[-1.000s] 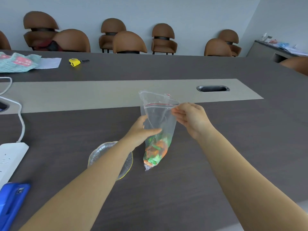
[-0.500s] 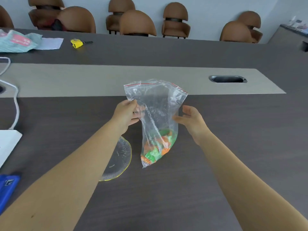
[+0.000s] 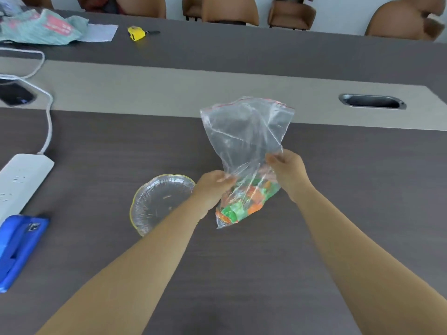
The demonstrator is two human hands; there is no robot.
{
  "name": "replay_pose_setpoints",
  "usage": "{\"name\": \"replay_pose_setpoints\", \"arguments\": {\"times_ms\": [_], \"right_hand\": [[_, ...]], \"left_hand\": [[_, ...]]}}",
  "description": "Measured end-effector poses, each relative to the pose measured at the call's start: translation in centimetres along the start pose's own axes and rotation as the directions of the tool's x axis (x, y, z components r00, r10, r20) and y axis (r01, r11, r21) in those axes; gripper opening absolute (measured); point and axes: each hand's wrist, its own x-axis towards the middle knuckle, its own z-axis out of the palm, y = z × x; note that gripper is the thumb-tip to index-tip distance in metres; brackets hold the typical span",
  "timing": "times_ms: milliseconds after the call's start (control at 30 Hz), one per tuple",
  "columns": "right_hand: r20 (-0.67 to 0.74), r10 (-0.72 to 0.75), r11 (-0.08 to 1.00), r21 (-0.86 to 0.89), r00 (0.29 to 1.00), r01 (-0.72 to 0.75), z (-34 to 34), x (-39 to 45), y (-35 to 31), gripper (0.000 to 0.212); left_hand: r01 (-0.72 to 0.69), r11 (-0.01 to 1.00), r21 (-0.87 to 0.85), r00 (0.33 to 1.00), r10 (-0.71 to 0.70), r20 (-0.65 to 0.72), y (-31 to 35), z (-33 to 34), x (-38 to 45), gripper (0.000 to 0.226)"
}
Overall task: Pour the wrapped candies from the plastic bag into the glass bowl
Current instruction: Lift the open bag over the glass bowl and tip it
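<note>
A clear plastic bag (image 3: pixel 244 131) with a red zip strip stands upright above the dark table, its mouth at the top. Green and orange wrapped candies (image 3: pixel 244 204) fill its bottom corner. My left hand (image 3: pixel 214 187) pinches the bag's left side at mid-height. My right hand (image 3: pixel 289 171) grips its right side, just above the candies. An empty glass bowl (image 3: pixel 157 201) with a yellow scalloped rim sits on the table left of the bag, partly hidden by my left forearm.
A white power strip (image 3: pixel 19 180) with a cable and a blue object (image 3: pixel 17 247) lie at the left edge. A yellow tape measure (image 3: pixel 136 33), cloth and paper lie far back left. A metal cable slot (image 3: pixel 372 102) is set in the grey centre strip. Brown chairs line the wall.
Both hands slid down the bag from near its mouth to its middle, and the right hand took hold again. The view tilted downward, and more of the bowl shows.
</note>
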Motion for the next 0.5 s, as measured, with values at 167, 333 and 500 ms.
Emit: {"name": "replay_pose_setpoints", "arguments": {"times_ms": [167, 333, 500], "right_hand": [[0.011, -0.072, 0.994, -0.078, 0.997, 0.073, -0.3, -1.8, -0.8, 0.019], [0.057, -0.102, 0.992, -0.063, 0.993, 0.105, 0.9, -5.5, -2.3, 0.019], [0.14, -0.038, 0.996, 0.081, 0.989, 0.026, 4.5, -9.4, -2.7, 0.024]], "left_hand": [[0.016, 0.999, -0.049, 1.0, -0.016, -0.012, 0.2, -0.6, -1.2, 0.025], [0.045, 0.993, -0.105, 0.994, -0.034, 0.103, -0.8, -3.7, -5.0, 0.025], [0.088, 0.993, -0.082, 0.99, -0.078, 0.118, -3.0, -8.0, -8.7, 0.018]]}}
